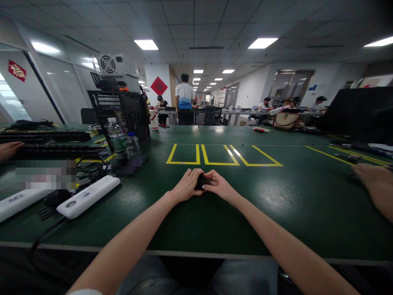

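Observation:
A small dark, rounded object [200,182] is between my two hands, just above or on the green table [196,229]; its kind is too small to make out. My left hand [188,183] is closed around its left side. From the right, the fingers and thumb of my right hand [217,184] close on its other edge. Both forearms reach in from the lower corners. Just beyond my hands lie yellow tape outlines [219,164] on the tabletop.
White power strips [89,196] with cables lie at left, near two plastic bottles [116,135] and an open black computer case [123,110]. Black keyboards [61,152] lie farther left. Other people's hands show at left [10,150] and right [374,186]. A bag [286,120] stands beyond.

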{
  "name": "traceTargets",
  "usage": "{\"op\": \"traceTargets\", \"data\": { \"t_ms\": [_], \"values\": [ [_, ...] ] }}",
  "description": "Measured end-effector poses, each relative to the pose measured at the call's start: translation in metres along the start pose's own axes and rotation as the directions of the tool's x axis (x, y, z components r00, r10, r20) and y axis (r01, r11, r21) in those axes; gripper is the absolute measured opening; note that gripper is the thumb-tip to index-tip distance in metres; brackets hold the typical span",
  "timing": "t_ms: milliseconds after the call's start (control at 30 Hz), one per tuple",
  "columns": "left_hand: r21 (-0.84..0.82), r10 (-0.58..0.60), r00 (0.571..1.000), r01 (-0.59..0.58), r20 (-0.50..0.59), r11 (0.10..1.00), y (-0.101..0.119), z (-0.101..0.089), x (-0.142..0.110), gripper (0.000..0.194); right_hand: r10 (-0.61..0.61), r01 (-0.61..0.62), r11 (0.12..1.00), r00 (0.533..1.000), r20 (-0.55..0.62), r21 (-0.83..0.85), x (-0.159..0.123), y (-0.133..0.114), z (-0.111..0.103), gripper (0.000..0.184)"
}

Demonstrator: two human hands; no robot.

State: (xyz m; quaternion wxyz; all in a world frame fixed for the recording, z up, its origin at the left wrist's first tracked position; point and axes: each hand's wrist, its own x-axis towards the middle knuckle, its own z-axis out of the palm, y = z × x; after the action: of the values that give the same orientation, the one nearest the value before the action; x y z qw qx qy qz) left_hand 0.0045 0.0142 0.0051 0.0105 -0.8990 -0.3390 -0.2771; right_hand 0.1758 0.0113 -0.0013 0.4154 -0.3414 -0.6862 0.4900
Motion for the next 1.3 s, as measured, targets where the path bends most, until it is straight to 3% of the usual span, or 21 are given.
{"op": "traceTargets", "data": {
  "t_ms": [167, 367, 600, 800, 1000, 1167, 1300],
  "values": [
    [-0.013, -0.006, 1.0, 0.006, -0.002, 1.0, 0.0, 0.0004, -0.0008, 0.052, -0.029, 0.029, 1.0, 0.999, -0.035, -0.007, 0.0004, -0.0044, 0.002, 0.021],
    [-0.047, -0.026, 1.0, 0.026, 0.002, 0.999, -0.0008, 0.0014, -0.0014, 0.053, 0.084, -0.086, 0.996, 0.995, -0.048, -0.027, 0.0031, -0.0009, 0.0007, 0.029],
    [-0.035, -0.012, 1.0, 0.012, 0.003, 0.999, 0.0, 0.0009, -0.0007, 0.053, 0.053, -0.053, 0.999, 0.998, 0.039, -0.002, -0.0004, 0.0001, -0.004, 0.039],
    [-0.041, -0.008, 1.0, 0.008, 0.0, 0.999, 0.0016, -0.001, -0.0011, 0.05, 0.016, -0.018, 0.999, 0.999, -0.047, -0.038, 0.0037, 0.0038, -0.001, 0.027],
    [-0.038, -0.023, 1.0, 0.023, -0.004, 0.999, 0.0013, -0.0003, -0.0013, 0.052, 0.093, -0.094, 0.995, 0.995, -0.034, -0.041, 0.0032, -0.0004, 0.0003, 0.028],
    [-0.024, -0.016, 1.0, 0.016, -0.004, 1.0, 0.0011, -0.0003, -0.0009, 0.05, 0.011, -0.01, 0.999, 0.999, 0.042, -0.034, 0.0009, -0.0031, -0.0026, 0.032],
    [-0.037, -0.019, 1.0, 0.019, 0.001, 0.999, 0.0013, -0.0011, -0.0008, 0.048, -0.013, 0.014, 0.998, 1.0, 0.007, -0.059, 0.0004, -0.0032, -0.0022, 0.028]
  ]
}}
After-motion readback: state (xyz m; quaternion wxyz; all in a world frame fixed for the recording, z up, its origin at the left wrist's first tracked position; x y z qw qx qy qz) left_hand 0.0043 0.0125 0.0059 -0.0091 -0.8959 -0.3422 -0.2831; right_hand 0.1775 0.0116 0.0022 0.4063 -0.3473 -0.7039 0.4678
